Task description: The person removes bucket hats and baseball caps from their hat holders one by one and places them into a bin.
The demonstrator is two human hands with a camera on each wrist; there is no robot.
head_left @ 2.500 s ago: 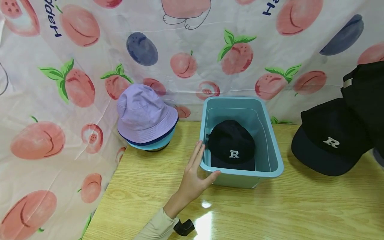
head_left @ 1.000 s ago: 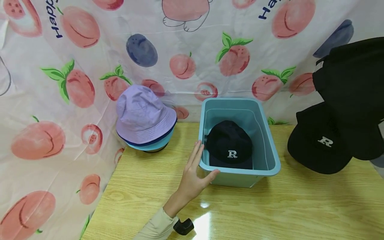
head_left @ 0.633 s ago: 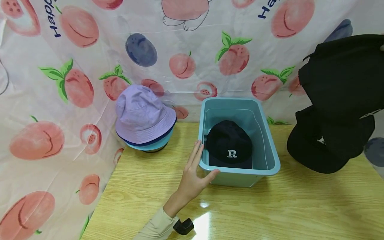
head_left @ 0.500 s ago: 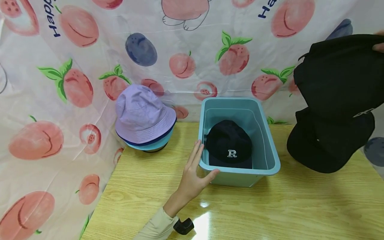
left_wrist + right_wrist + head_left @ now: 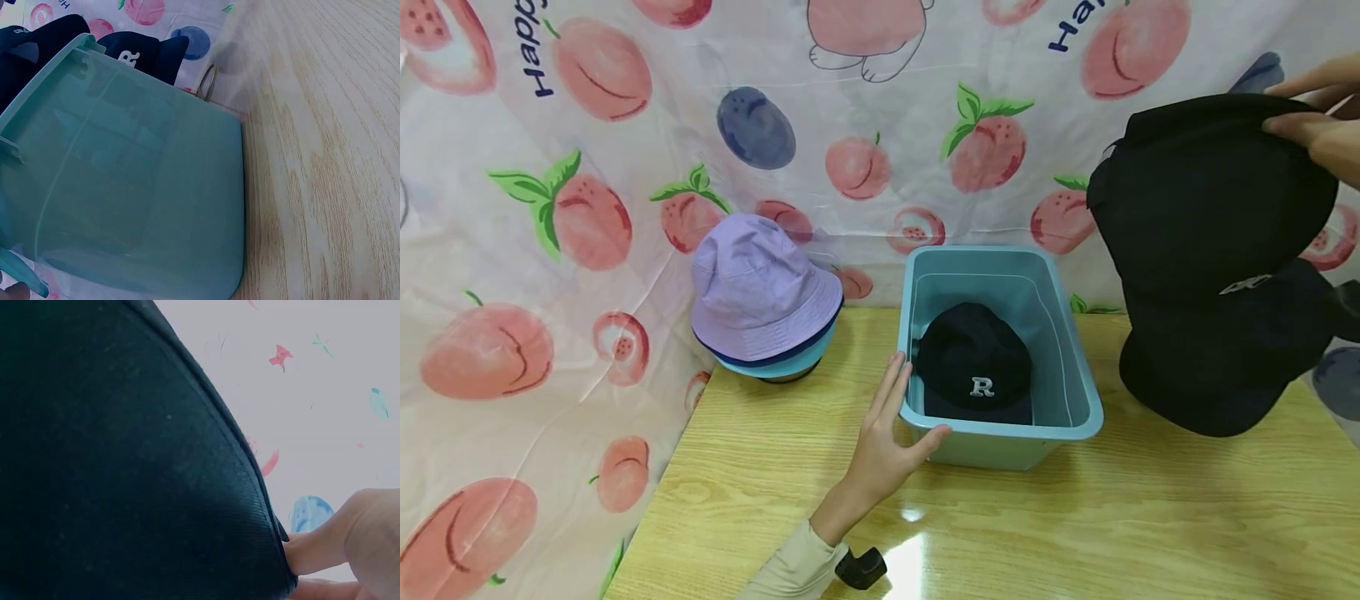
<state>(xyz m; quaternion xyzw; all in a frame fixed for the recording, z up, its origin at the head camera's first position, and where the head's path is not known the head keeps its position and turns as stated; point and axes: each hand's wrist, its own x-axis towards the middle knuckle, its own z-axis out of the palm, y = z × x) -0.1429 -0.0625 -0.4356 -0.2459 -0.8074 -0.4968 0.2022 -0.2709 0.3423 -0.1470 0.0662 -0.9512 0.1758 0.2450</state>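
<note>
My right hand [image 5: 1318, 117] pinches the brim edge of a black baseball cap [image 5: 1210, 192], which hangs at the right with its brim up. In the right wrist view the thumb and a finger grip that dark brim [image 5: 137, 462] at its edge. Below and partly hidden by it, a second black baseball cap [image 5: 1195, 392] stands at the table's right. My left hand [image 5: 880, 454], fingers straight and thumb spread, touches the near left corner of a blue plastic bin [image 5: 992, 450]. Inside the bin sits another black cap [image 5: 973, 350] with a silver R.
A stack of bucket hats, a lilac one [image 5: 760, 283] on top, sits at the back left of the wooden table [image 5: 760, 483]. Fruit-printed cloth [image 5: 850, 108] hangs behind and to the left. The bin's side wall [image 5: 137, 175] fills much of the left wrist view.
The held cap has moved left, now covering the R of the cap below it. My right hand has come into view at the right edge. My left hand stays on the bin.
</note>
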